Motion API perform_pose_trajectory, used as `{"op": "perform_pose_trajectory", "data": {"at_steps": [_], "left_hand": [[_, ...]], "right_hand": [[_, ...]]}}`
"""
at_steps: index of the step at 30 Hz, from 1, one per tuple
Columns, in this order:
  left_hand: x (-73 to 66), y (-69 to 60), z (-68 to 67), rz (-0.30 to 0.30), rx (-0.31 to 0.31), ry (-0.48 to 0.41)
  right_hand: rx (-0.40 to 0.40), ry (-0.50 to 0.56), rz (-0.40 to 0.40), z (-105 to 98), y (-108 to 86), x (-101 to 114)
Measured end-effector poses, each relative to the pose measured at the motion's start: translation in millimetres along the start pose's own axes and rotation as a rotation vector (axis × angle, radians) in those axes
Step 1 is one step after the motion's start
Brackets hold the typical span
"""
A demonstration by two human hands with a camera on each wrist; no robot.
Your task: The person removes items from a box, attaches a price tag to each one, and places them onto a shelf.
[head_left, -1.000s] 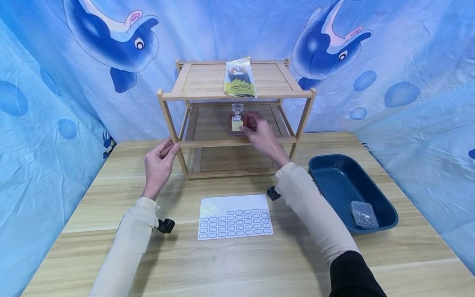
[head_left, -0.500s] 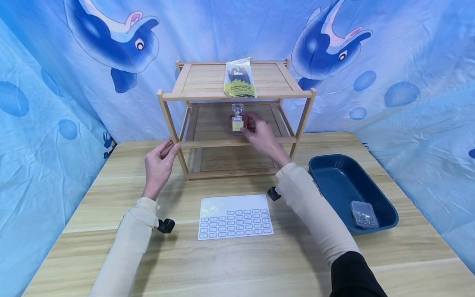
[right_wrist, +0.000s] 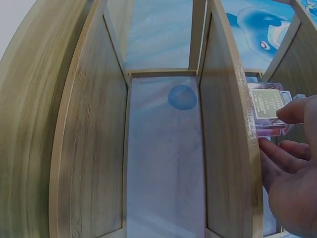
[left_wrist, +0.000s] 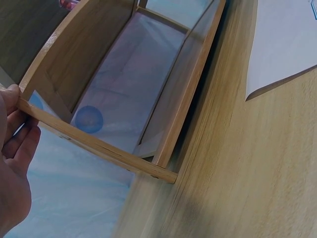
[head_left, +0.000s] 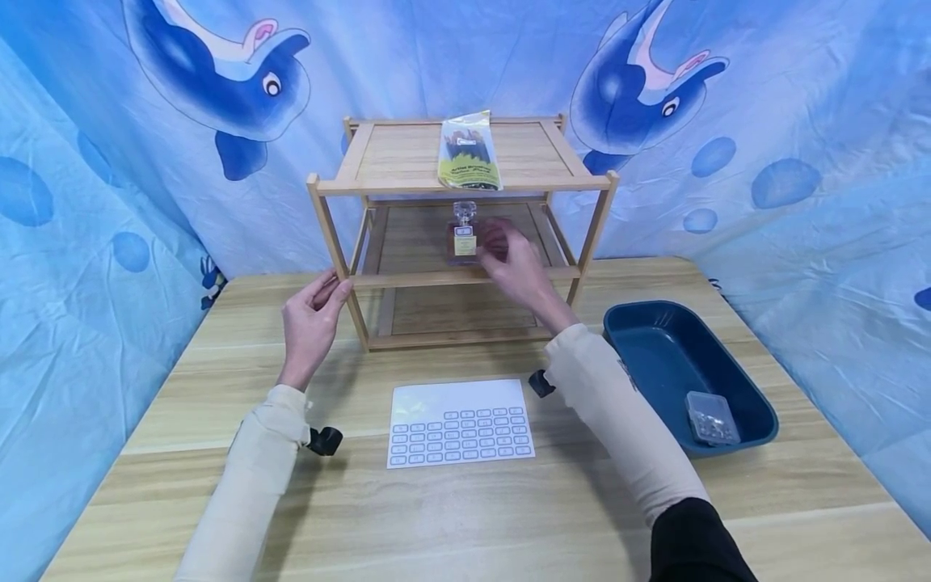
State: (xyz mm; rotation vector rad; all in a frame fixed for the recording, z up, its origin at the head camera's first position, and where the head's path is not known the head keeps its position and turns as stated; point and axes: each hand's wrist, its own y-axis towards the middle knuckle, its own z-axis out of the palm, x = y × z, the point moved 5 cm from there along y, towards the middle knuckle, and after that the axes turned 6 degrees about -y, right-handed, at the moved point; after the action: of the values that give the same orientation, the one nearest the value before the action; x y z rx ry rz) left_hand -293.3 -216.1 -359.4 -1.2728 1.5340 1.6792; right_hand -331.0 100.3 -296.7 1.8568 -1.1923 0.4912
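A glass bottle with a clear stopper and a pale label (head_left: 463,244) (right_wrist: 267,102) stands upright on the middle level of a wooden shelf (head_left: 407,280) (left_wrist: 94,142) (right_wrist: 229,119). Just right of it is my right hand (head_left: 525,275) (right_wrist: 295,168), its fingers loosely bent; in the right wrist view the thumb tip overlaps the bottle's edge and the fingers lie beside it, not closed round it. My left hand (head_left: 310,327) (left_wrist: 14,173) pinches the shelf's front left post at the middle level.
A yellow-green brush packet (head_left: 469,153) lies on the shelf's top. In front of the shelf is a white label sheet (head_left: 458,396) (left_wrist: 282,44). At the right, a dark blue tray (head_left: 658,339) holds a small clear box (head_left: 713,419).
My right hand has shifted slightly right, and its thumb has come off the front of the bottle's label. The bottle stays in place, and my left hand has not moved.
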Motion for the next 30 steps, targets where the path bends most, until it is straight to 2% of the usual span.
{"op": "perform_pose_trajectory", "data": {"at_steps": [7, 14, 21, 30], "left_hand": [[1.0, -0.8, 1.5, 0.002, 0.002, -0.009], [1.4, -2.2, 0.9, 0.016, -0.002, -0.005], [-0.1, -2.9, 1.6, 0.010, 0.007, -0.003], [-3.4, -7.3, 1.5, 0.015, 0.033, 0.027]], "right_hand": [[-0.131, 0.126, -0.093, -9.8, -21.0, -0.1], [-0.240, 0.138, -0.205, -16.1, -46.3, -2.1], [-0.251, 0.146, -0.256, -16.4, -68.1, -2.7], [-0.203, 0.097, -0.232, -18.1, -90.8, -5.8]]}}
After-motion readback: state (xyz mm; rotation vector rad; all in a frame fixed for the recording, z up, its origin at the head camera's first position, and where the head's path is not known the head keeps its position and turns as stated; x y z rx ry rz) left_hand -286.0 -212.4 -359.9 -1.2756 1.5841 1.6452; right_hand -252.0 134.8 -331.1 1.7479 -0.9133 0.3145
